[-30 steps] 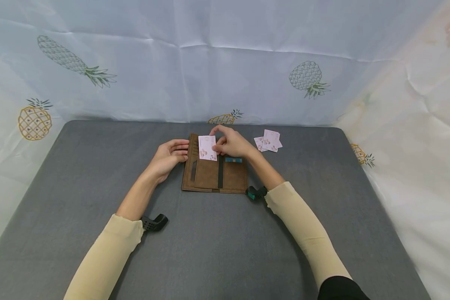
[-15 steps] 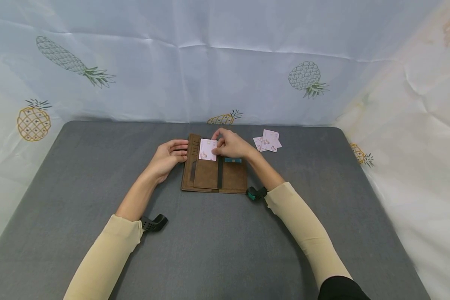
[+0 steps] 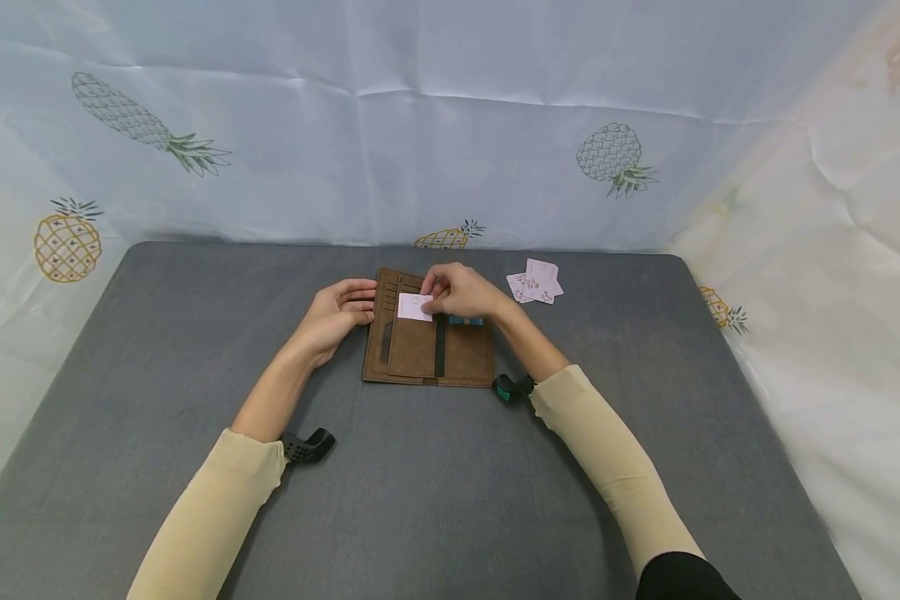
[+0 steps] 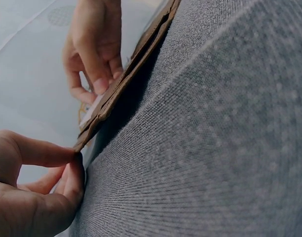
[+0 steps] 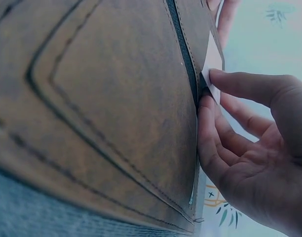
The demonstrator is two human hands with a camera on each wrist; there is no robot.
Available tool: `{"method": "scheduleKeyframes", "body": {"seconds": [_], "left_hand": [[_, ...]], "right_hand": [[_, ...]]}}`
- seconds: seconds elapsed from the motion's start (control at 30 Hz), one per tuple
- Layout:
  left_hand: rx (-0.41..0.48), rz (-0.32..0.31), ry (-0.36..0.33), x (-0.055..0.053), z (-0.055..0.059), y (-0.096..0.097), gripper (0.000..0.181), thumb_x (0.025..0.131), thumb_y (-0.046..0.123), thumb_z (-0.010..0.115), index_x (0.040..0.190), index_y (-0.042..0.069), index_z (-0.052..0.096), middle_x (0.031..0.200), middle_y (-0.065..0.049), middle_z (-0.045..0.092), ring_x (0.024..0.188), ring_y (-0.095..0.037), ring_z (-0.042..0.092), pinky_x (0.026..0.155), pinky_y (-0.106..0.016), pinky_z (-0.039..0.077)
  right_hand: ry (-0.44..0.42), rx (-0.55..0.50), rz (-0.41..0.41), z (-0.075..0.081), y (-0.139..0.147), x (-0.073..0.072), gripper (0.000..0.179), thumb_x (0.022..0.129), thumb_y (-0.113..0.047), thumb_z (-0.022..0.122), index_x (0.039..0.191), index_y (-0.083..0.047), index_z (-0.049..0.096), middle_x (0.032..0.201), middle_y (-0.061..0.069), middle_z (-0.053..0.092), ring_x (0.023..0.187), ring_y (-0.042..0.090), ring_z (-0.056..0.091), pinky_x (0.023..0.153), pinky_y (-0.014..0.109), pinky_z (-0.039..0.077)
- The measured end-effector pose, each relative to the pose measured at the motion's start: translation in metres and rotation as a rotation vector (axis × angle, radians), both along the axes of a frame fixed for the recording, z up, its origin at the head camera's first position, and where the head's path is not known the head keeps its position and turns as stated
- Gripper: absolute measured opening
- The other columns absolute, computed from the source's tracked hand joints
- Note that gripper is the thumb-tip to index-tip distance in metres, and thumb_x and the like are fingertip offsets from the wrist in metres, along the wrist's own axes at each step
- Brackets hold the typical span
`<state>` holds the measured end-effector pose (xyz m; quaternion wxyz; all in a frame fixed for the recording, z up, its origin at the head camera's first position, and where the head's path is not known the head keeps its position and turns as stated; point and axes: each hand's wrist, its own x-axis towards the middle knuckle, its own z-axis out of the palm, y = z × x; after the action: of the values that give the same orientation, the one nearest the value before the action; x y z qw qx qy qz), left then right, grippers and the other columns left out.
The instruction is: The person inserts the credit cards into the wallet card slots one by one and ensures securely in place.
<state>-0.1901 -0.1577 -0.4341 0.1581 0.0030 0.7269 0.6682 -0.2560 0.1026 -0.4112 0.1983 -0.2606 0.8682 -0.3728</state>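
Note:
A brown wallet (image 3: 411, 354) lies open on the grey table. My left hand (image 3: 332, 323) pinches its left edge between thumb and fingers, as the left wrist view shows at the wallet's edge (image 4: 99, 118). With thumb and fingers my right hand (image 3: 463, 292) pinches the right side of a pale pink card (image 3: 414, 307). The card's lower part is hidden in a wallet pocket; its upper part sticks out. In the right wrist view the thumb presses on the card (image 5: 213, 57). A blue strip (image 3: 465, 321) shows in the wallet's right half, below the right hand.
Several pink cards (image 3: 542, 281) lie overlapping on the grey table (image 3: 420, 483), right of the wallet. Behind the table hangs a white cloth (image 3: 345, 167) printed with pineapples. Each wrist carries a black camera mount (image 3: 309, 446).
The pink card has slid down into the wallet pocket, so much less of it shows. My right hand has moved slightly downward with it. The left hand stays at the wallet's edge.

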Motion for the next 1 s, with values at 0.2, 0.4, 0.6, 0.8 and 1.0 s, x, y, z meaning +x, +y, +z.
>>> {"method": "scheduleKeyframes", "body": {"seconds": [0.2,0.4,0.6,0.8,1.0], "left_hand": [[-0.005,-0.002,0.003,0.0004,0.0000,0.0001,0.060,0.104,-0.014,0.053,0.162,-0.003,0.041,0.160,-0.027,0.044,0.140,-0.033,0.055,0.095,-0.010,0.058],[-0.006,-0.006,0.006,0.0009,-0.0004,-0.0004,0.060,0.105,-0.014,0.053,0.162,-0.002,0.041,0.160,-0.027,0.044,0.140,-0.034,0.055,0.096,-0.011,0.058],[-0.002,-0.009,0.003,0.0009,0.0002,-0.0004,0.060,0.105,-0.014,0.052,0.163,-0.003,0.040,0.161,-0.027,0.044,0.142,-0.035,0.054,0.096,-0.011,0.058],[0.001,-0.013,0.002,0.0008,-0.0004,-0.0006,0.060,0.105,-0.013,0.052,0.163,-0.003,0.040,0.161,-0.028,0.043,0.143,-0.036,0.053,0.096,-0.011,0.058],[0.005,-0.007,-0.004,0.0003,-0.0015,-0.0006,0.060,0.104,-0.014,0.053,0.162,-0.003,0.041,0.160,-0.027,0.043,0.141,-0.033,0.055,0.096,-0.011,0.058]], "right_hand": [[-0.009,-0.010,0.034,0.0000,0.0007,0.0005,0.009,0.098,-0.010,0.080,0.103,-0.004,0.076,0.096,0.008,0.077,0.088,0.017,0.073,0.085,0.029,0.061],[-0.019,-0.011,0.064,0.0010,0.0013,0.0018,0.007,0.099,-0.012,0.079,0.099,-0.006,0.080,0.091,0.006,0.080,0.083,0.016,0.073,0.079,0.027,0.057],[-0.040,-0.033,0.089,0.0006,0.0021,0.0012,0.009,0.101,-0.007,0.074,0.097,-0.007,0.081,0.095,0.008,0.082,0.086,0.016,0.076,0.081,0.027,0.060],[-0.035,-0.026,0.098,-0.0012,0.0030,0.0005,0.011,0.102,-0.007,0.072,0.097,-0.006,0.082,0.098,0.010,0.082,0.088,0.018,0.077,0.082,0.027,0.061],[-0.044,-0.020,0.086,-0.0005,0.0039,0.0019,0.011,0.103,-0.009,0.073,0.103,-0.004,0.082,0.101,0.012,0.083,0.091,0.020,0.078,0.084,0.027,0.061]]}}
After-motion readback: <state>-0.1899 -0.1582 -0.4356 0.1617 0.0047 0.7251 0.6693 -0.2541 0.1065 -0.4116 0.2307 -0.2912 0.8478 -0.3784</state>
